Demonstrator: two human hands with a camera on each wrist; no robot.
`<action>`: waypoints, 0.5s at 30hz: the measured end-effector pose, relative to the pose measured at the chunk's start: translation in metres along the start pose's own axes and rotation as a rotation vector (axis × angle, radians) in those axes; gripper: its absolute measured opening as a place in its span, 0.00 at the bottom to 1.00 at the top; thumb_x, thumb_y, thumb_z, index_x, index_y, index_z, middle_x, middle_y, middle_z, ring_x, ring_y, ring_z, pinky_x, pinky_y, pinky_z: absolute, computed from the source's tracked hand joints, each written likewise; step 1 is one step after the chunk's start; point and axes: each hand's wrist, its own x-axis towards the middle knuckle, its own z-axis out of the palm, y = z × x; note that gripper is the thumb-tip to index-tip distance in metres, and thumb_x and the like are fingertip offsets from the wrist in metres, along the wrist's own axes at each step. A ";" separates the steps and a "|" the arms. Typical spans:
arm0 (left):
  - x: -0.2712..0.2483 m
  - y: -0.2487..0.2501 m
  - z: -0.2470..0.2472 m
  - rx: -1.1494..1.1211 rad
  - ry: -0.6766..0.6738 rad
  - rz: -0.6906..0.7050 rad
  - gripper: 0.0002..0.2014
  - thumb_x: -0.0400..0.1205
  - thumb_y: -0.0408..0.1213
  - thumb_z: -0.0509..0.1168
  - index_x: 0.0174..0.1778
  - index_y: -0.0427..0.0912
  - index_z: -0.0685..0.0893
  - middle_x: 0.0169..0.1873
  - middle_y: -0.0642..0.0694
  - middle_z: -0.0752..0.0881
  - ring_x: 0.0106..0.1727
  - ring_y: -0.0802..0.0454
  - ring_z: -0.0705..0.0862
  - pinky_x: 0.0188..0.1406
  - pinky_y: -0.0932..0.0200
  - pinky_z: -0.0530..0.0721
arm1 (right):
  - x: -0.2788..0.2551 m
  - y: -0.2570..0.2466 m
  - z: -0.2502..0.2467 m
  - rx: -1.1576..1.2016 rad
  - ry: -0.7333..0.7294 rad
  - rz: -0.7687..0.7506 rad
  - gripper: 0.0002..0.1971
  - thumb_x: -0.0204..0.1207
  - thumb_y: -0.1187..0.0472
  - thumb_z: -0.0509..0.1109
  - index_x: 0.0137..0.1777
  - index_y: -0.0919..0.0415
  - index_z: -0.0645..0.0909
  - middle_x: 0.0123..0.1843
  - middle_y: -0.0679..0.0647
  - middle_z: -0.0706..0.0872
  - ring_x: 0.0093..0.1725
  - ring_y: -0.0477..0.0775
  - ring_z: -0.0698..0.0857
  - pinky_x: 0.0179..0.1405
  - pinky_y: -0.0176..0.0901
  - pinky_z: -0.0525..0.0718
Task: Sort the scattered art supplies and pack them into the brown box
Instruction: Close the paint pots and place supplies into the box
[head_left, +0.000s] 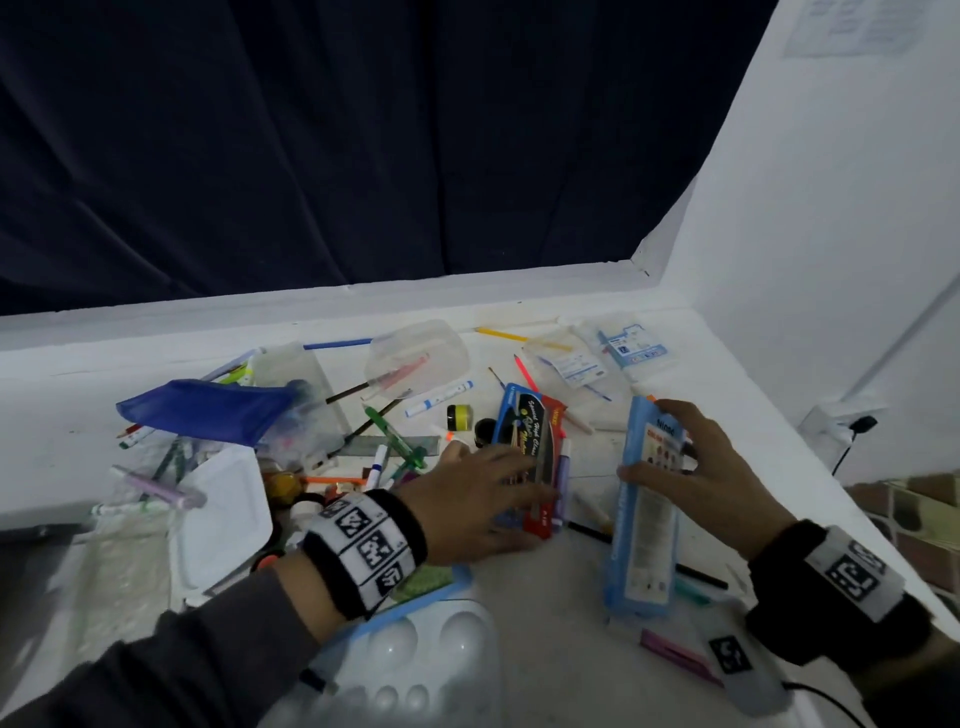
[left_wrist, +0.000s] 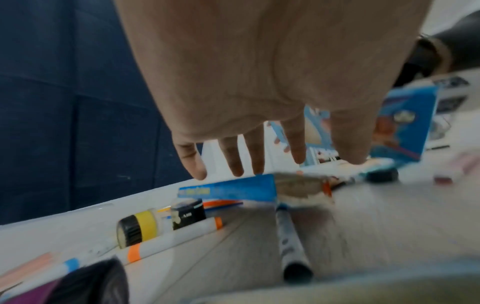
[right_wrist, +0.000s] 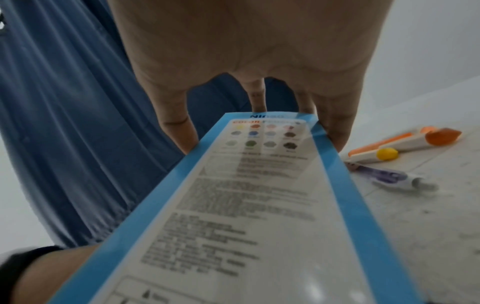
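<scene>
My right hand (head_left: 657, 452) grips a long pale-blue pack of colours (head_left: 644, 519) by its far end, thumb on one long edge and fingers on the other, the pack tilted up off the white table (head_left: 582, 597). The right wrist view shows the pack's printed back (right_wrist: 259, 195) with the fingers (right_wrist: 179, 127) round its top. My left hand (head_left: 514, 499) hovers, fingers spread and straight, over a blue brush pack (head_left: 522, 423) and a red pack (head_left: 540, 519) beside it. In the left wrist view the fingertips (left_wrist: 235, 166) stand just above the blue pack (left_wrist: 228, 190). No brown box is in view.
Loose markers, pens and brushes litter the table. A blue pouch (head_left: 208, 408), a clear tub (head_left: 415, 358), a white tray (head_left: 223, 519), a paint palette (head_left: 415, 670), a yellow jar (head_left: 460, 417) and sealed packets (head_left: 623, 353) lie around. A white wall (head_left: 831, 260) closes the right side.
</scene>
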 end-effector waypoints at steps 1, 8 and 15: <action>0.006 0.001 0.005 0.038 -0.046 0.026 0.29 0.85 0.65 0.54 0.83 0.64 0.63 0.85 0.50 0.61 0.86 0.48 0.56 0.74 0.35 0.63 | -0.001 0.001 -0.001 0.011 -0.029 -0.007 0.38 0.60 0.46 0.84 0.67 0.34 0.68 0.65 0.48 0.72 0.56 0.46 0.79 0.54 0.51 0.85; 0.026 -0.030 0.014 0.203 -0.108 -0.134 0.23 0.89 0.49 0.56 0.81 0.65 0.64 0.88 0.48 0.50 0.89 0.47 0.44 0.78 0.27 0.57 | -0.024 -0.009 0.019 -0.035 -0.297 -0.210 0.41 0.54 0.32 0.81 0.68 0.26 0.68 0.72 0.39 0.72 0.65 0.41 0.80 0.59 0.45 0.86; 0.011 -0.041 0.004 0.080 0.003 -0.218 0.25 0.89 0.53 0.56 0.83 0.67 0.59 0.88 0.50 0.50 0.89 0.49 0.46 0.77 0.28 0.51 | -0.041 -0.034 0.055 -0.278 -0.450 -0.407 0.45 0.64 0.38 0.80 0.78 0.38 0.59 0.73 0.39 0.64 0.67 0.42 0.73 0.66 0.47 0.80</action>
